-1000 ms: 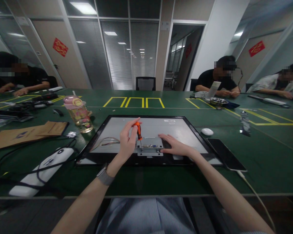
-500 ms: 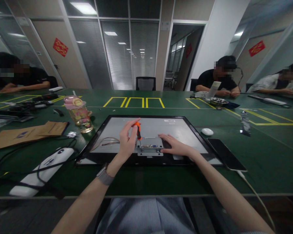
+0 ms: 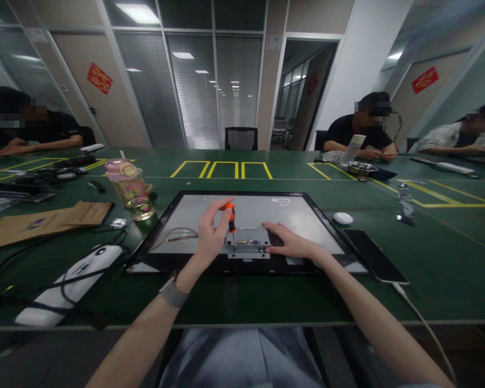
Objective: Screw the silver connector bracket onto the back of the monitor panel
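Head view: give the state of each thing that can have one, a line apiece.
Left hand, gripping the screwdriver
Screwdriver, near-upright
Right hand, spread, thumb at metal bracket
Panel, lying flat
Phone, screen dark, cable plugged in
Bottle, upright, capped
Doorway door, open
Blinds, lowered

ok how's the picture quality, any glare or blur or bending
Head view: the beige door slants, likely wide-angle distortion; head view: bright light patches show on the tall glass panels with grey blinds; head view: the orange-and-black plastic-handled screwdriver reads clearly, but its tip is too small to make out
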`<state>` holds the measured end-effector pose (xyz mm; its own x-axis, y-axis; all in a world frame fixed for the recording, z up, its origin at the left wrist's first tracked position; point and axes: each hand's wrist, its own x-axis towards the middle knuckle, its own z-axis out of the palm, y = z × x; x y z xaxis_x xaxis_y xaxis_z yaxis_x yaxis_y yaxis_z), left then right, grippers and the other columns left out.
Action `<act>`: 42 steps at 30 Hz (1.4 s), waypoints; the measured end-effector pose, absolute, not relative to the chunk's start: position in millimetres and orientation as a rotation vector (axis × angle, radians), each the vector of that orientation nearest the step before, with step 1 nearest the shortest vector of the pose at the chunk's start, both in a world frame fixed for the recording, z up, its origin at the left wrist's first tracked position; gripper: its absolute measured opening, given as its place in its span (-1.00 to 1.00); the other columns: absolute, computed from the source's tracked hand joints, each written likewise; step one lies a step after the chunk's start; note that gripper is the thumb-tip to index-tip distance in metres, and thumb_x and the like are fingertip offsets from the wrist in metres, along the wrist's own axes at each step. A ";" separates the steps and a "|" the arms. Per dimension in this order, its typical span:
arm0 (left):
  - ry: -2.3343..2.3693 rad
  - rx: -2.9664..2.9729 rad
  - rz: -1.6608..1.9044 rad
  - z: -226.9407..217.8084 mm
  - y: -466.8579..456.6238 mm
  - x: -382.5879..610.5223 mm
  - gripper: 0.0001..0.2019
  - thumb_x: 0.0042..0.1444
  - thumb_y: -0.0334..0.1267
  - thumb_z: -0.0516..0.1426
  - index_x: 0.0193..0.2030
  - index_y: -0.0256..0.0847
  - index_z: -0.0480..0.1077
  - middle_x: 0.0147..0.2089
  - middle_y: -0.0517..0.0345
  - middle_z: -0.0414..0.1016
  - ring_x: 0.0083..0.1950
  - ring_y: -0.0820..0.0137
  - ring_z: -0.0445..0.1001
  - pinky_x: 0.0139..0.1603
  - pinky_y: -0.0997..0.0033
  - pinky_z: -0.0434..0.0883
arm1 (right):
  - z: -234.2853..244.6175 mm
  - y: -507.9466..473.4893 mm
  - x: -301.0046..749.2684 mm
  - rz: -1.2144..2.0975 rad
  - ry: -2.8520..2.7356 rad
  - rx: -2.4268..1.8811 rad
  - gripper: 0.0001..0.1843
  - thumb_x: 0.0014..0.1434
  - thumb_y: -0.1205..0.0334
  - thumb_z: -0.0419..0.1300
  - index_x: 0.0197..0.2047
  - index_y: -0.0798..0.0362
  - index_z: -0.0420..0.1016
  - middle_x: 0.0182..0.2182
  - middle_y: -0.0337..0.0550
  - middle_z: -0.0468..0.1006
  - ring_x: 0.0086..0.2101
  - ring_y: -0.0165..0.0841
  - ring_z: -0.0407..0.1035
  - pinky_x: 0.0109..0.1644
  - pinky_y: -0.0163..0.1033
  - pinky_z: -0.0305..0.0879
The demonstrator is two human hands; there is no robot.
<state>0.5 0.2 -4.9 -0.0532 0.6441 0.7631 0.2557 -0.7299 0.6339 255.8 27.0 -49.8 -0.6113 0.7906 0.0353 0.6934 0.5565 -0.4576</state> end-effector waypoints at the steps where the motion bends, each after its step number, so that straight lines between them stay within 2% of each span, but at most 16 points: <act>1: 0.970 1.953 1.870 -4.9 1.0 0.5 -0.79 0.19 -0.24 0.11 -0.05 -0.14 0.46 -0.21 0.11 0.45 -0.17 0.38 0.42 -0.07 0.32 0.36 | -50.4 27.3 255.9 0.597 -2.553 -1.243 -0.11 0.11 -0.26 0.11 0.37 -0.02 -0.03 0.34 -0.03 0.06 0.32 -0.15 -0.07 0.41 0.06 -0.29; 3: 0.982 1.992 1.909 -4.6 1.9 0.4 -0.83 0.15 -0.24 0.16 -0.13 -0.14 0.48 -0.25 0.14 0.39 -0.19 0.40 0.38 -0.10 0.34 0.36 | -51.5 27.7 256.1 0.595 -2.547 -1.250 -0.11 0.10 -0.26 0.12 0.36 -0.02 -0.02 0.34 -0.02 0.07 0.32 -0.14 -0.07 0.41 0.07 -0.28; 5: 0.981 2.005 1.907 -4.1 1.4 0.3 -0.83 0.18 -0.24 0.13 -0.13 -0.14 0.49 -0.21 0.12 0.37 -0.16 0.39 0.38 -0.10 0.36 0.35 | -52.0 27.9 256.0 0.586 -2.546 -1.257 -0.11 0.10 -0.25 0.12 0.36 0.00 -0.01 0.33 0.00 0.08 0.32 -0.14 -0.06 0.40 0.07 -0.27; 9: 0.916 1.971 1.840 -3.3 -2.2 0.2 -0.72 0.29 -0.26 -0.05 -0.02 -0.13 0.45 -0.09 0.05 0.45 -0.05 0.35 0.40 -0.01 0.30 0.34 | -50.9 27.2 255.6 0.575 -2.561 -1.254 -0.11 0.11 -0.26 0.11 0.36 0.03 -0.02 0.34 0.01 0.07 0.32 -0.17 -0.06 0.41 0.05 -0.27; 12: 0.890 1.927 1.804 -3.9 -3.4 -0.2 -0.69 0.31 -0.27 -0.07 0.06 -0.12 0.40 -0.10 0.05 0.51 -0.05 0.34 0.44 0.01 0.26 0.35 | -49.0 26.3 255.1 0.583 -2.561 -1.248 -0.11 0.11 -0.26 0.11 0.37 -0.01 -0.03 0.34 -0.01 0.06 0.32 -0.17 -0.06 0.40 0.07 -0.27; 15: 0.898 1.942 1.809 -4.6 -1.8 -0.6 -0.73 0.27 -0.25 -0.01 0.04 -0.13 0.42 -0.14 0.06 0.49 -0.11 0.35 0.44 -0.04 0.28 0.36 | -47.6 25.5 254.5 0.589 -2.548 -1.269 -0.11 0.10 -0.27 0.11 0.36 0.00 -0.01 0.34 -0.01 0.06 0.32 -0.16 -0.07 0.40 0.06 -0.27; 20: 0.968 1.989 1.906 -4.0 1.4 -0.4 -0.85 0.14 -0.25 0.17 -0.15 -0.13 0.49 -0.28 0.15 0.36 -0.22 0.40 0.36 -0.11 0.34 0.34 | -48.2 25.9 254.6 0.598 -2.558 -1.277 -0.09 0.10 -0.28 0.10 0.37 0.03 -0.03 0.35 0.00 0.05 0.32 -0.17 -0.08 0.41 0.05 -0.29; 25: 0.914 1.940 1.842 -2.1 -1.5 -0.7 -0.73 0.28 -0.26 -0.03 -0.03 -0.13 0.45 -0.11 0.06 0.44 -0.08 0.36 0.40 -0.04 0.31 0.35 | -47.4 25.2 255.1 0.601 -2.547 -1.260 -0.10 0.10 -0.28 0.10 0.37 -0.01 -0.03 0.35 -0.05 0.06 0.32 -0.17 -0.08 0.41 0.04 -0.28; 28: 0.891 1.897 1.816 -2.2 -2.9 -0.7 -0.69 0.30 -0.28 -0.08 0.03 -0.13 0.42 -0.10 0.06 0.49 -0.07 0.37 0.42 -0.02 0.30 0.35 | -47.0 25.0 255.2 0.594 -2.556 -1.261 -0.11 0.11 -0.27 0.10 0.37 -0.01 -0.03 0.35 -0.04 0.06 0.32 -0.18 -0.08 0.41 0.03 -0.28; 31: 0.924 1.903 1.815 -2.7 -1.9 -0.4 -0.74 0.27 -0.26 -0.01 0.01 -0.14 0.43 -0.16 0.08 0.49 -0.14 0.38 0.43 -0.06 0.32 0.35 | -49.2 26.3 255.5 0.579 -2.560 -1.253 -0.11 0.11 -0.27 0.10 0.37 0.00 -0.03 0.34 -0.01 0.06 0.32 -0.18 -0.07 0.41 0.05 -0.27; 36: 0.997 1.964 1.928 -3.2 1.0 0.5 -0.86 0.13 -0.24 0.17 -0.18 -0.14 0.49 -0.32 0.17 0.36 -0.24 0.41 0.35 -0.13 0.36 0.33 | -52.6 28.0 256.1 0.587 -2.542 -1.252 -0.10 0.10 -0.27 0.12 0.36 -0.01 -0.02 0.34 -0.01 0.07 0.32 -0.15 -0.07 0.40 0.08 -0.26; 42: 0.930 1.907 1.848 -2.4 -2.4 -0.3 -0.72 0.30 -0.22 -0.06 -0.06 -0.12 0.46 -0.13 0.06 0.46 -0.07 0.34 0.41 -0.04 0.28 0.34 | -48.0 25.4 255.2 0.588 -2.554 -1.260 -0.12 0.11 -0.27 0.10 0.37 -0.04 -0.03 0.35 -0.05 0.06 0.32 -0.17 -0.08 0.41 0.06 -0.28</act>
